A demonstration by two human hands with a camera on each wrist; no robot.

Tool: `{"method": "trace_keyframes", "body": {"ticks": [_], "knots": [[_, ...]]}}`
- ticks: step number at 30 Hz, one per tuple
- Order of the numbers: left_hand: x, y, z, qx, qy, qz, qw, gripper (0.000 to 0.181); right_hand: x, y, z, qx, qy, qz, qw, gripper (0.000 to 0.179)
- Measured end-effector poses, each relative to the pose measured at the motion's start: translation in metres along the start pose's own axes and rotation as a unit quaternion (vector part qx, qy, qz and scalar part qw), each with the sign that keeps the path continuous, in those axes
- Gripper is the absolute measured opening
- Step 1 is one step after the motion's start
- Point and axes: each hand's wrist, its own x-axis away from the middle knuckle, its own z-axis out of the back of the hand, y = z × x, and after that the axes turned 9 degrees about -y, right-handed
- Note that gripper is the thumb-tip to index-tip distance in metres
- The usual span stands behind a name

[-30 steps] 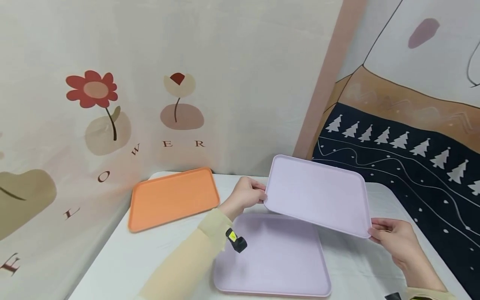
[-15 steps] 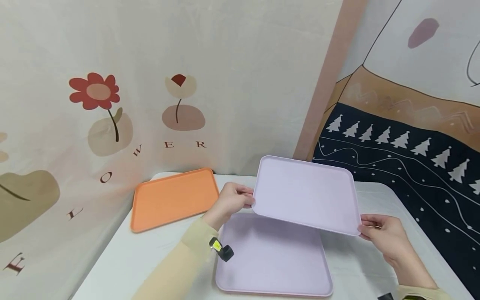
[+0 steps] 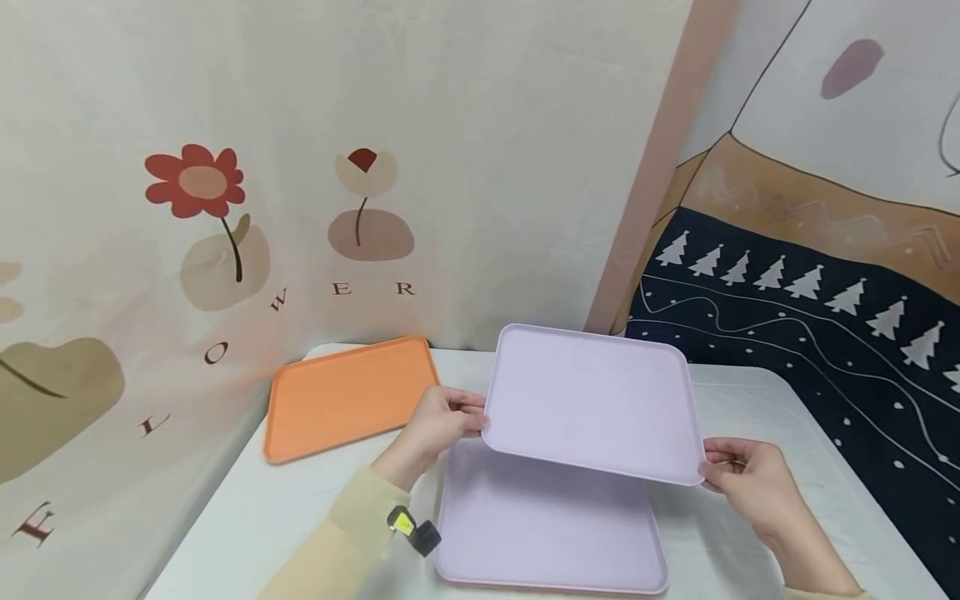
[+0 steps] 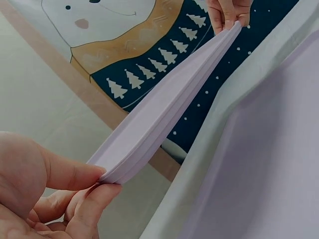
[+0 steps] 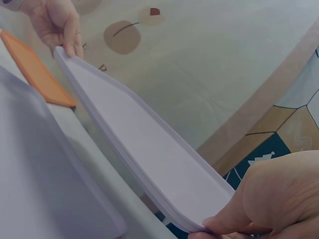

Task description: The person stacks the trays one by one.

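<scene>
our left hand (image 3: 435, 425) pinches the near left corner of the upper lilac tray (image 3: 592, 404), our right hand (image 3: 753, 483) its near right corner; we hold it tilted in the air by the far side of the lower lilac tray (image 3: 551, 533). on the white table (image 3: 240, 517), the orange tray (image 3: 348, 402) lies far left.

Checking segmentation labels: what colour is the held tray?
Pale lilac; the held tray shows best in the head view.
</scene>
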Motion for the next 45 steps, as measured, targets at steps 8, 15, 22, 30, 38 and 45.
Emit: {"method": "trace_keyframes", "body": {"ticks": [8, 15, 22, 30, 38, 45], "knots": [[0.017, -0.009, 0.006, 0.001, 0.014, 0.001, 0.9999, 0.026, 0.007, -0.003, -0.008, -0.007, -0.005, 0.006, 0.9999, 0.038], [0.034, -0.02, 0.009, -0.007, 0.026, 0.004, 0.9996, 0.028, 0.013, 0.0, -0.017, -0.02, -0.015, -0.003, 0.9997, 0.04], [0.045, -0.03, 0.012, 0.003, 0.026, 0.006, 0.9996, 0.031, 0.015, 0.003, -0.023, -0.024, -0.025, -0.005, 0.9994, 0.039], [0.054, -0.043, 0.015, -0.001, 0.031, 0.016, 0.9994, 0.029, 0.016, 0.005, -0.03, -0.022, -0.032, -0.014, 0.9991, 0.037], [0.065, -0.055, 0.016, -0.007, 0.026, 0.021, 0.9994, 0.032, 0.023, 0.01, -0.037, -0.02, -0.033, -0.023, 0.999, 0.036], [0.071, -0.058, 0.017, -0.013, 0.019, 0.018, 0.9996, 0.031, 0.025, 0.016, -0.043, -0.032, -0.038, -0.026, 0.9984, 0.033]]}}
